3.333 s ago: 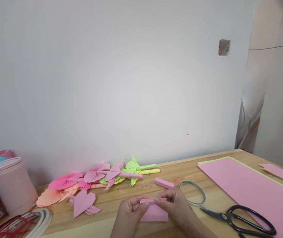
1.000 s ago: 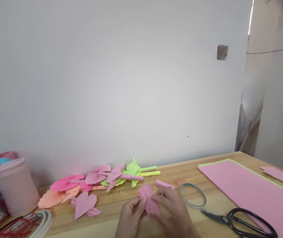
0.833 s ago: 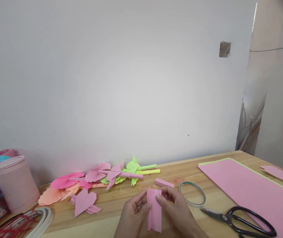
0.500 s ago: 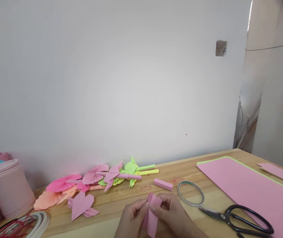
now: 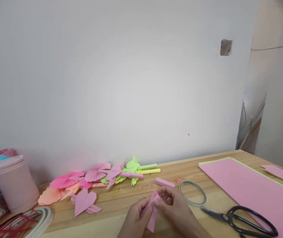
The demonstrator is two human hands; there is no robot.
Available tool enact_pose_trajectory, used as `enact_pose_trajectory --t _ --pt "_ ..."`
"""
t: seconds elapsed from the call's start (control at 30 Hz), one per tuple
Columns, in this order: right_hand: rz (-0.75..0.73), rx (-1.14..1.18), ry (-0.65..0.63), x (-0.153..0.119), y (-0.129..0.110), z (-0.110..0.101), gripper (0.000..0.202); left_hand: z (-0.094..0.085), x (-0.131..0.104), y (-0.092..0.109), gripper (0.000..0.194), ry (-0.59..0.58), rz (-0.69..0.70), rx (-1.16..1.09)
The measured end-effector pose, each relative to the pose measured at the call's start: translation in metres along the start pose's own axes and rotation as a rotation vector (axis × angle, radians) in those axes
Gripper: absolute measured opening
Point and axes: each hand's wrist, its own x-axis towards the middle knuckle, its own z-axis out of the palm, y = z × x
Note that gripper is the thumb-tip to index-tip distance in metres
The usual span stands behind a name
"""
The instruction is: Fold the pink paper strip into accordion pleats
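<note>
A piece of folded pink paper (image 5: 152,220) is held between both hands above the front of the wooden table. My left hand (image 5: 136,215) pinches its left side, the thumb lying along the paper. From the right, my right hand (image 5: 172,209) grips the upper part with thumb and curled fingers. Part of the paper is hidden behind the fingers. Just beyond my right hand lies a small folded pink paper bar (image 5: 165,182). A roll of tape (image 5: 193,193) lies to the right of it. Left of my hands rests a pink origami heart (image 5: 85,202).
Black-handled scissors (image 5: 230,216) lie at the right, beside large pink paper sheets (image 5: 250,188). Folded paper fans and stems (image 5: 121,173) line the wall. A pink canister (image 5: 15,185) and coiled white cords (image 5: 43,219) stand at left. A pink strip (image 5: 281,173) lies far right.
The pink paper has been turned and folded narrower at its top between my fingers. Both hands sit slightly further right, and the whole view has shifted a little.
</note>
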Motion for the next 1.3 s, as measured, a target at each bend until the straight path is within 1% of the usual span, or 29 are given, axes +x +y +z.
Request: enact_pose_trajectory --t 0.03,0.1,0.2,0.27,0.33,0.47,0.63,0.73,0.87,1.0,1.1,1.13,1.23,1.3 --pt "0.001 -0.016 0.038 0.001 0.001 0.0 0.023 0.0 0.0 0.0 0.031 -0.008 -0.006 0.019" --pt "0.013 -0.03 0.064 0.002 0.003 0.0 0.029 0.001 0.0 0.001 0.03 -0.025 -0.022 0.07" --pt "0.042 0.044 -0.011 0.003 0.004 0.0 0.022 0.003 -0.001 0.001 0.031 -0.036 -0.041 0.121" --pt "0.053 0.124 -0.059 0.003 0.005 -0.001 0.018 0.004 -0.002 0.001 0.032 -0.033 -0.048 0.107" --pt "0.06 0.164 -0.08 0.003 0.006 -0.001 0.017 0.004 -0.002 0.002 0.031 -0.042 -0.053 0.071" --pt "0.068 0.192 -0.071 0.003 0.011 -0.004 0.022 0.003 -0.002 0.004 0.03 -0.065 -0.044 0.032" --pt "0.061 0.13 -0.089 0.004 0.016 -0.006 0.03 0.001 -0.002 0.003 0.029 -0.07 -0.017 0.068" --pt "0.081 0.117 -0.107 0.005 0.013 -0.007 0.024 -0.001 -0.002 0.0 0.03 -0.08 -0.01 0.089" --pt "0.079 0.145 -0.186 0.005 0.007 -0.007 0.015 -0.002 -0.003 -0.002 0.03 -0.12 0.004 0.068" --pt "0.077 0.12 -0.155 0.004 0.004 -0.007 0.015 -0.003 -0.003 -0.004 0.03 -0.142 0.008 0.068" --pt "0.068 0.1 -0.111 0.005 0.004 -0.008 0.016 -0.005 -0.003 -0.008 0.034 -0.086 0.013 0.141" --pt "0.068 0.1 -0.085 0.006 0.005 -0.009 0.017 -0.006 -0.003 -0.009 0.035 -0.05 0.012 0.18" --pt "0.088 0.108 -0.007 0.008 0.008 -0.011 0.019 -0.007 -0.002 -0.012 0.033 0.111 -0.017 0.292" --pt "0.095 0.123 0.008 0.009 0.011 -0.011 0.021 -0.007 -0.001 -0.011 0.033 0.175 -0.03 0.321"
